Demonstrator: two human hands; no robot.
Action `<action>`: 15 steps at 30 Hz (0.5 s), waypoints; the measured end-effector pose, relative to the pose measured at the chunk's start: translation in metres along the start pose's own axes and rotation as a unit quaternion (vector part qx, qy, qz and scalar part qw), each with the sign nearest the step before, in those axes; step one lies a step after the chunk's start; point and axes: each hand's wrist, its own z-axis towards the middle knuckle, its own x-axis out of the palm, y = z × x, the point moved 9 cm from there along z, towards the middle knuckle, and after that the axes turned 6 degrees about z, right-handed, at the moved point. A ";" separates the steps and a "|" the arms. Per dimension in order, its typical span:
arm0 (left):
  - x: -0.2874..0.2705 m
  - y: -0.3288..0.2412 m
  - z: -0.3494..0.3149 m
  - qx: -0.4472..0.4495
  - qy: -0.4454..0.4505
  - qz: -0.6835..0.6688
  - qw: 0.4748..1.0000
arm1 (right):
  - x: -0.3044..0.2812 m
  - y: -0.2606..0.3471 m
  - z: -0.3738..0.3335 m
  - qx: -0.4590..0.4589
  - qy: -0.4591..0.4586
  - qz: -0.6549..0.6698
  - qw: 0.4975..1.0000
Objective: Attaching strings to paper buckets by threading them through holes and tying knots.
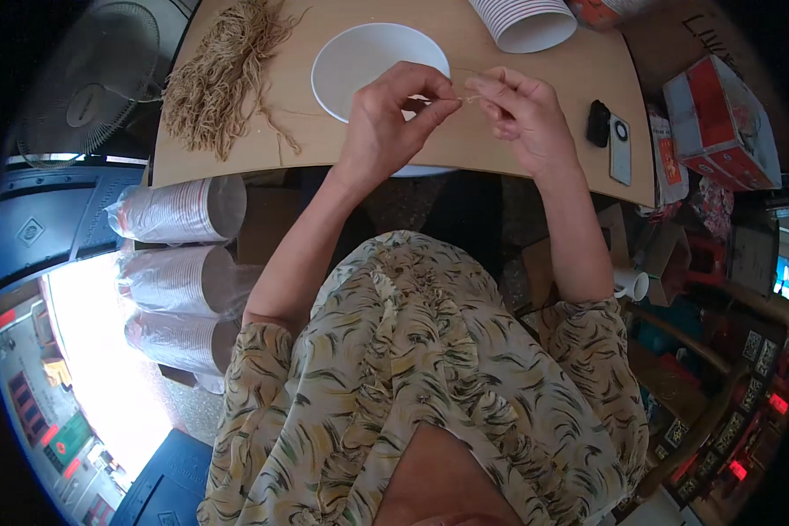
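Left hand (396, 114) and right hand (528, 114), just apart, pinch a thin strand (469, 98). Probably light, limp, easily snapped; best gripped near its ends.

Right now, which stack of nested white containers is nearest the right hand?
The stack on the table, just beyond the right hand and right of the white bowl. The three plastic-wrapped stacks lie off the table, lower left.

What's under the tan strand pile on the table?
Tabletop shows to the pile's right, crossed by loose ends. Directly beneath the tan strand pile, it's covered; can't tell.
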 end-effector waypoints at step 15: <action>0.020 0.043 -0.012 -0.320 0.144 -0.308 0.884 | 0.006 0.025 -0.012 -0.180 -0.021 -0.203 0.962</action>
